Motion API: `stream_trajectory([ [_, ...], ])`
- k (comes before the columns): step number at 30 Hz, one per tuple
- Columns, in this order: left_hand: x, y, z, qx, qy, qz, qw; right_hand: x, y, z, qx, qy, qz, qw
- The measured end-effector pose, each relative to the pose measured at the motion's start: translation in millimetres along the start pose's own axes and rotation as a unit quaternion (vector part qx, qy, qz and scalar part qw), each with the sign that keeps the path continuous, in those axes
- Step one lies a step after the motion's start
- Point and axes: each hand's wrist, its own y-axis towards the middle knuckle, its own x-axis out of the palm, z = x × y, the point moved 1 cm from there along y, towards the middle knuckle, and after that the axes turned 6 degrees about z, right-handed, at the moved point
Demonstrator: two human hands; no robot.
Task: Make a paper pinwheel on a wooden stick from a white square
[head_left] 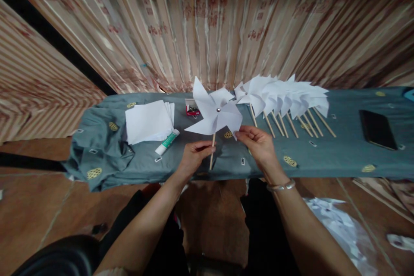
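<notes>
A white paper pinwheel (210, 114) with a shiny pin at its centre stands upright above the cloth-covered table. My left hand (196, 155) is closed on its wooden stick, thumb and fingers pinched together. At the pinwheel's lower right blade tip, my right hand (257, 142) pinches the paper; a bracelet circles that wrist. Left of the pinwheel lie a small red box (192, 108) of pins, a green-and-white glue stick (167, 141) and a stack of white paper (149, 121). A row of overlapping finished pinwheels (284, 95) lies to the right, sticks pointing toward me.
A dark phone (377, 129) lies on the right of the green table cloth (346, 159). Pleated curtains (207, 21) hang directly behind the table. On the floor at lower right is a clear bag of white paper pieces (343, 228). A black round seat (61, 258) is at lower left.
</notes>
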Motion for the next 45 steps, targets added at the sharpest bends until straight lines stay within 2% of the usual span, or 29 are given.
stream_trajectory([
  [7, 0, 0, 0, 0.001, -0.007, 0.004, 1.000, 12, -9, -1, 0.056, 0.031, -0.025, 0.998],
  [12, 0, 0, 0, 0.003, -0.008, -0.004, 1.000, 18, -15, -1, 0.065, 0.026, -0.056, 0.996],
  [21, 0, 1, 0, 0.017, 0.002, -0.020, 1.000, 26, -24, 4, 0.025, 0.005, -0.140, 0.990],
  [27, 1, 0, 3, 0.027, 0.003, -0.031, 0.999, 27, -30, 5, -0.004, -0.048, -0.154, 0.987],
  [31, 0, 0, 2, 0.012, -0.011, -0.019, 1.000, 18, -24, 1, -0.038, -0.110, -0.122, 0.986],
  [36, -1, -3, 4, -0.019, -0.013, -0.033, 0.999, -8, 1, -3, -0.083, -0.128, 0.008, 0.988],
  [39, 0, -6, 6, -0.046, -0.004, -0.054, 0.998, -22, 16, -5, -0.111, -0.096, 0.080, 0.986],
  [45, 5, -9, 5, -0.076, 0.017, -0.081, 0.994, -27, 34, -6, -0.119, -0.023, 0.094, 0.988],
])
